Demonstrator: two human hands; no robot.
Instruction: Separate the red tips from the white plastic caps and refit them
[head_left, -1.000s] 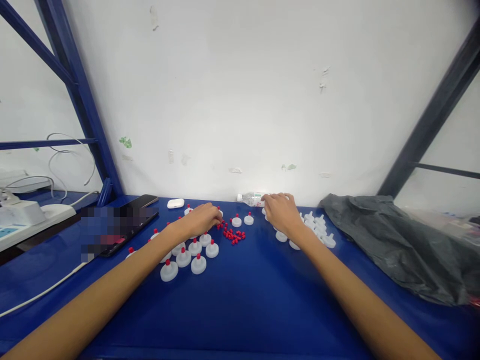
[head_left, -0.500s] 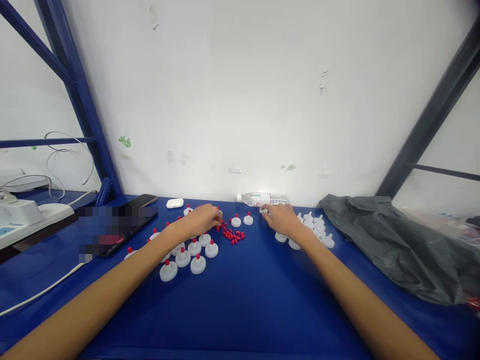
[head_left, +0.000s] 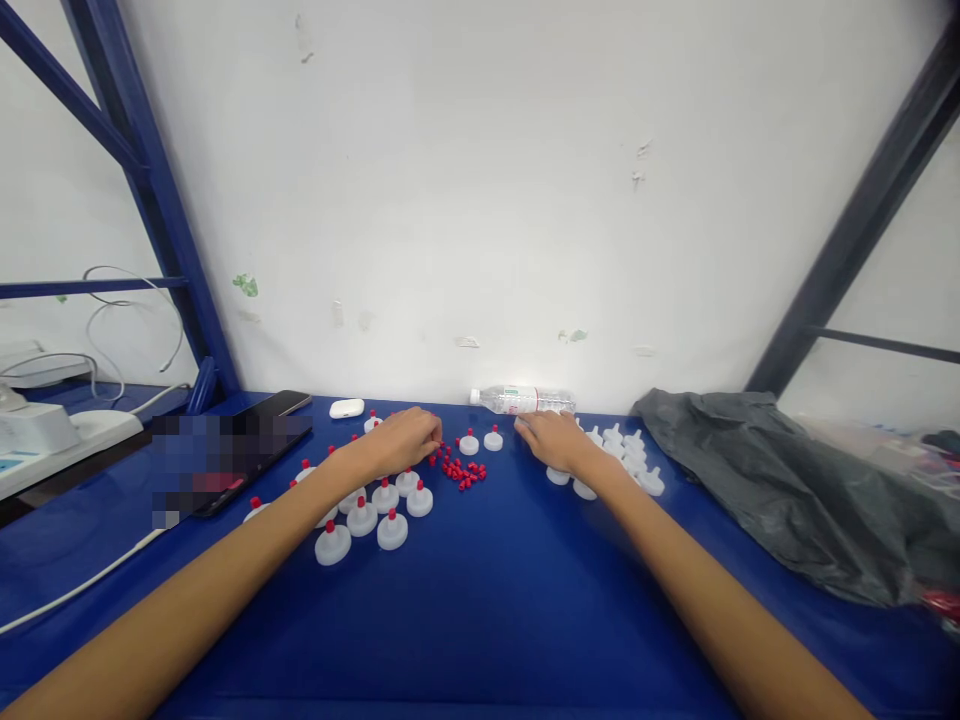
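My left hand [head_left: 406, 441] is closed, its curled fingertips down at the left edge of a loose pile of small red caps [head_left: 466, 472]. What those fingers pinch, if anything, is hidden. Around and below that hand stand several white nozzle caps with red tips [head_left: 361, 518]; my forearm covers some. Two more red-tipped nozzle caps, one of them a white nozzle cap [head_left: 493, 440], stand between my hands. My right hand [head_left: 553, 440] has its fingers bent round a partly hidden white nozzle cap. Beside it lies a group of white nozzle caps without red tips [head_left: 634, 455].
A clear plastic bottle [head_left: 523, 400] lies against the wall behind my right hand. Dark grey plastic sheeting [head_left: 780, 500] covers the right side of the blue table [head_left: 480, 620]. At left are a white case [head_left: 346, 408], a phone [head_left: 289, 402], a white cable [head_left: 90, 595] and a blue frame post [head_left: 161, 200].
The whole view has shifted slightly left. My right fingertips have moved slightly, and the white nozzle cap there shows less. My left hand stays by the red pile; white beside its fingers is now hidden.
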